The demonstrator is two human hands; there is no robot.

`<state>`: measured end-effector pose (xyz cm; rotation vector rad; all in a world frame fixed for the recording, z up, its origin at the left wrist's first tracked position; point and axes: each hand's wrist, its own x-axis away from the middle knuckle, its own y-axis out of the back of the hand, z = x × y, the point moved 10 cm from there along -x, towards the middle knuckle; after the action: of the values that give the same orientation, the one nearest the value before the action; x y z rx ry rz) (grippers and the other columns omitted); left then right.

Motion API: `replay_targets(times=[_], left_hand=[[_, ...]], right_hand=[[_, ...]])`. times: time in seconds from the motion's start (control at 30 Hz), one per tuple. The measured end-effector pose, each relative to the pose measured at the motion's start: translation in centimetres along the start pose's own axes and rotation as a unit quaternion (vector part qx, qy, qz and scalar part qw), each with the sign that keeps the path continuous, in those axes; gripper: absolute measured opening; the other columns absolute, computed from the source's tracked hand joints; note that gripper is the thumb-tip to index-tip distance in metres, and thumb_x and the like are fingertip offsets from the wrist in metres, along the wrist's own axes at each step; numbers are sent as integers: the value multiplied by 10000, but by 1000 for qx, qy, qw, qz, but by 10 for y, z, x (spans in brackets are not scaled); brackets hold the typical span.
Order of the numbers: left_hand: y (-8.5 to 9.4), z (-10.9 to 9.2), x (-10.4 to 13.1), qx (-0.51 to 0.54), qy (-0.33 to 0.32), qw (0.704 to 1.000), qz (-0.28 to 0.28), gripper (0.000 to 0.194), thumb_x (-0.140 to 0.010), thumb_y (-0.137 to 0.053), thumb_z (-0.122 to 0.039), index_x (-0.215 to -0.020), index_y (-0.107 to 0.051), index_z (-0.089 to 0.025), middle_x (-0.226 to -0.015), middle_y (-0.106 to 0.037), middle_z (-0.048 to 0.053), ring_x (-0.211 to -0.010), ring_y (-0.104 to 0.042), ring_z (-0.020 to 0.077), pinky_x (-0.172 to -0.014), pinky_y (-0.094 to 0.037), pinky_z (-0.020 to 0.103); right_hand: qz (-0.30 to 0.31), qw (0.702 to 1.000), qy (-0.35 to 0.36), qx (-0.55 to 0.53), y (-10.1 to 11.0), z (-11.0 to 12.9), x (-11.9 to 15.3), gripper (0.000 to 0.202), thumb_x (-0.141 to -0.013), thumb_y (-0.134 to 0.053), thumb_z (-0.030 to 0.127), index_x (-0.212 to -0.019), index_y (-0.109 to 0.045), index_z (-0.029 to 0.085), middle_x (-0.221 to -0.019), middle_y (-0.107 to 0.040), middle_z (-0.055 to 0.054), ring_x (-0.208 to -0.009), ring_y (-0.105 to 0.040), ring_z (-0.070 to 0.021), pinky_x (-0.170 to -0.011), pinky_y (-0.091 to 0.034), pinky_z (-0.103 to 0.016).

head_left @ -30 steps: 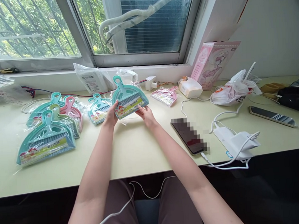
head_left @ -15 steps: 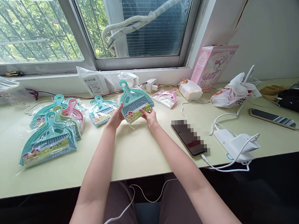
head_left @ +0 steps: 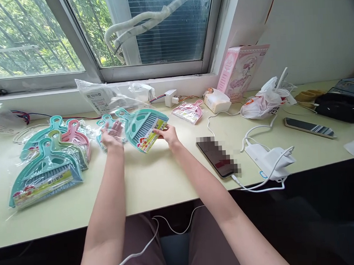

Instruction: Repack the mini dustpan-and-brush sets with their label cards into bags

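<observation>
My right hand grips the lower right edge of a teal dustpan-and-brush set, which is tilted with its handle toward the upper left. My left hand is open, palm up, just left of that set, in front of another teal packaged set that it partly hides. On the left of the table lie several bagged sets: a large teal one in front, a green one and a pink one behind it. A small pink set lies flat at the back.
Right of my hands, a phone is plugged into a cable beside a white power strip. Farther back stand a tissue pack, a pink box and a white plastic bag. Another phone lies at the right.
My left hand has let go of the teal set and moved left, opening out. The set has turned so its handle points more to the left, held by my right hand. The view has shifted right.
</observation>
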<state>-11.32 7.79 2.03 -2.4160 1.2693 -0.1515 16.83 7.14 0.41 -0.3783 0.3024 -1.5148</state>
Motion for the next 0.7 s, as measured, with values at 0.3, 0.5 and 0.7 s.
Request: replay_targets(times=[0.3, 0.5, 0.7], left_hand=[[6, -9, 5, 26, 46, 999, 6, 651, -920, -358, -712, -1352, -541, -261, -1151, -706, 121, -1148, -662, 205, -885, -573, 308], [-71, 31, 51, -28, 180, 958, 222, 651, -902, -426, -693, -1178, -646, -146, -1023, -728, 169, -986, -709, 272, -781, -600, 379], [-85, 45, 60, -61, 122, 961, 239, 323, -788, -756, -413, -987, -664, -175, -931, -724, 85, -882, -706, 225, -798, -586, 325]], right_hand=[[-94, 990, 8, -101, 36, 3, -9, 304, -659, -848, 120, -849, -617, 171, -804, -728, -5, -801, -733, -171, -846, -643, -361], [-92, 991, -3, -95, 37, 4, -8, 303, -674, -840, 122, -856, -604, 175, -822, -731, -10, -847, -733, -179, -869, -633, -364], [-33, 999, -23, -18, 26, -2, -12, 239, -698, -814, 111, -842, -630, 162, -862, -737, -35, -873, -725, -188, -874, -620, -366]])
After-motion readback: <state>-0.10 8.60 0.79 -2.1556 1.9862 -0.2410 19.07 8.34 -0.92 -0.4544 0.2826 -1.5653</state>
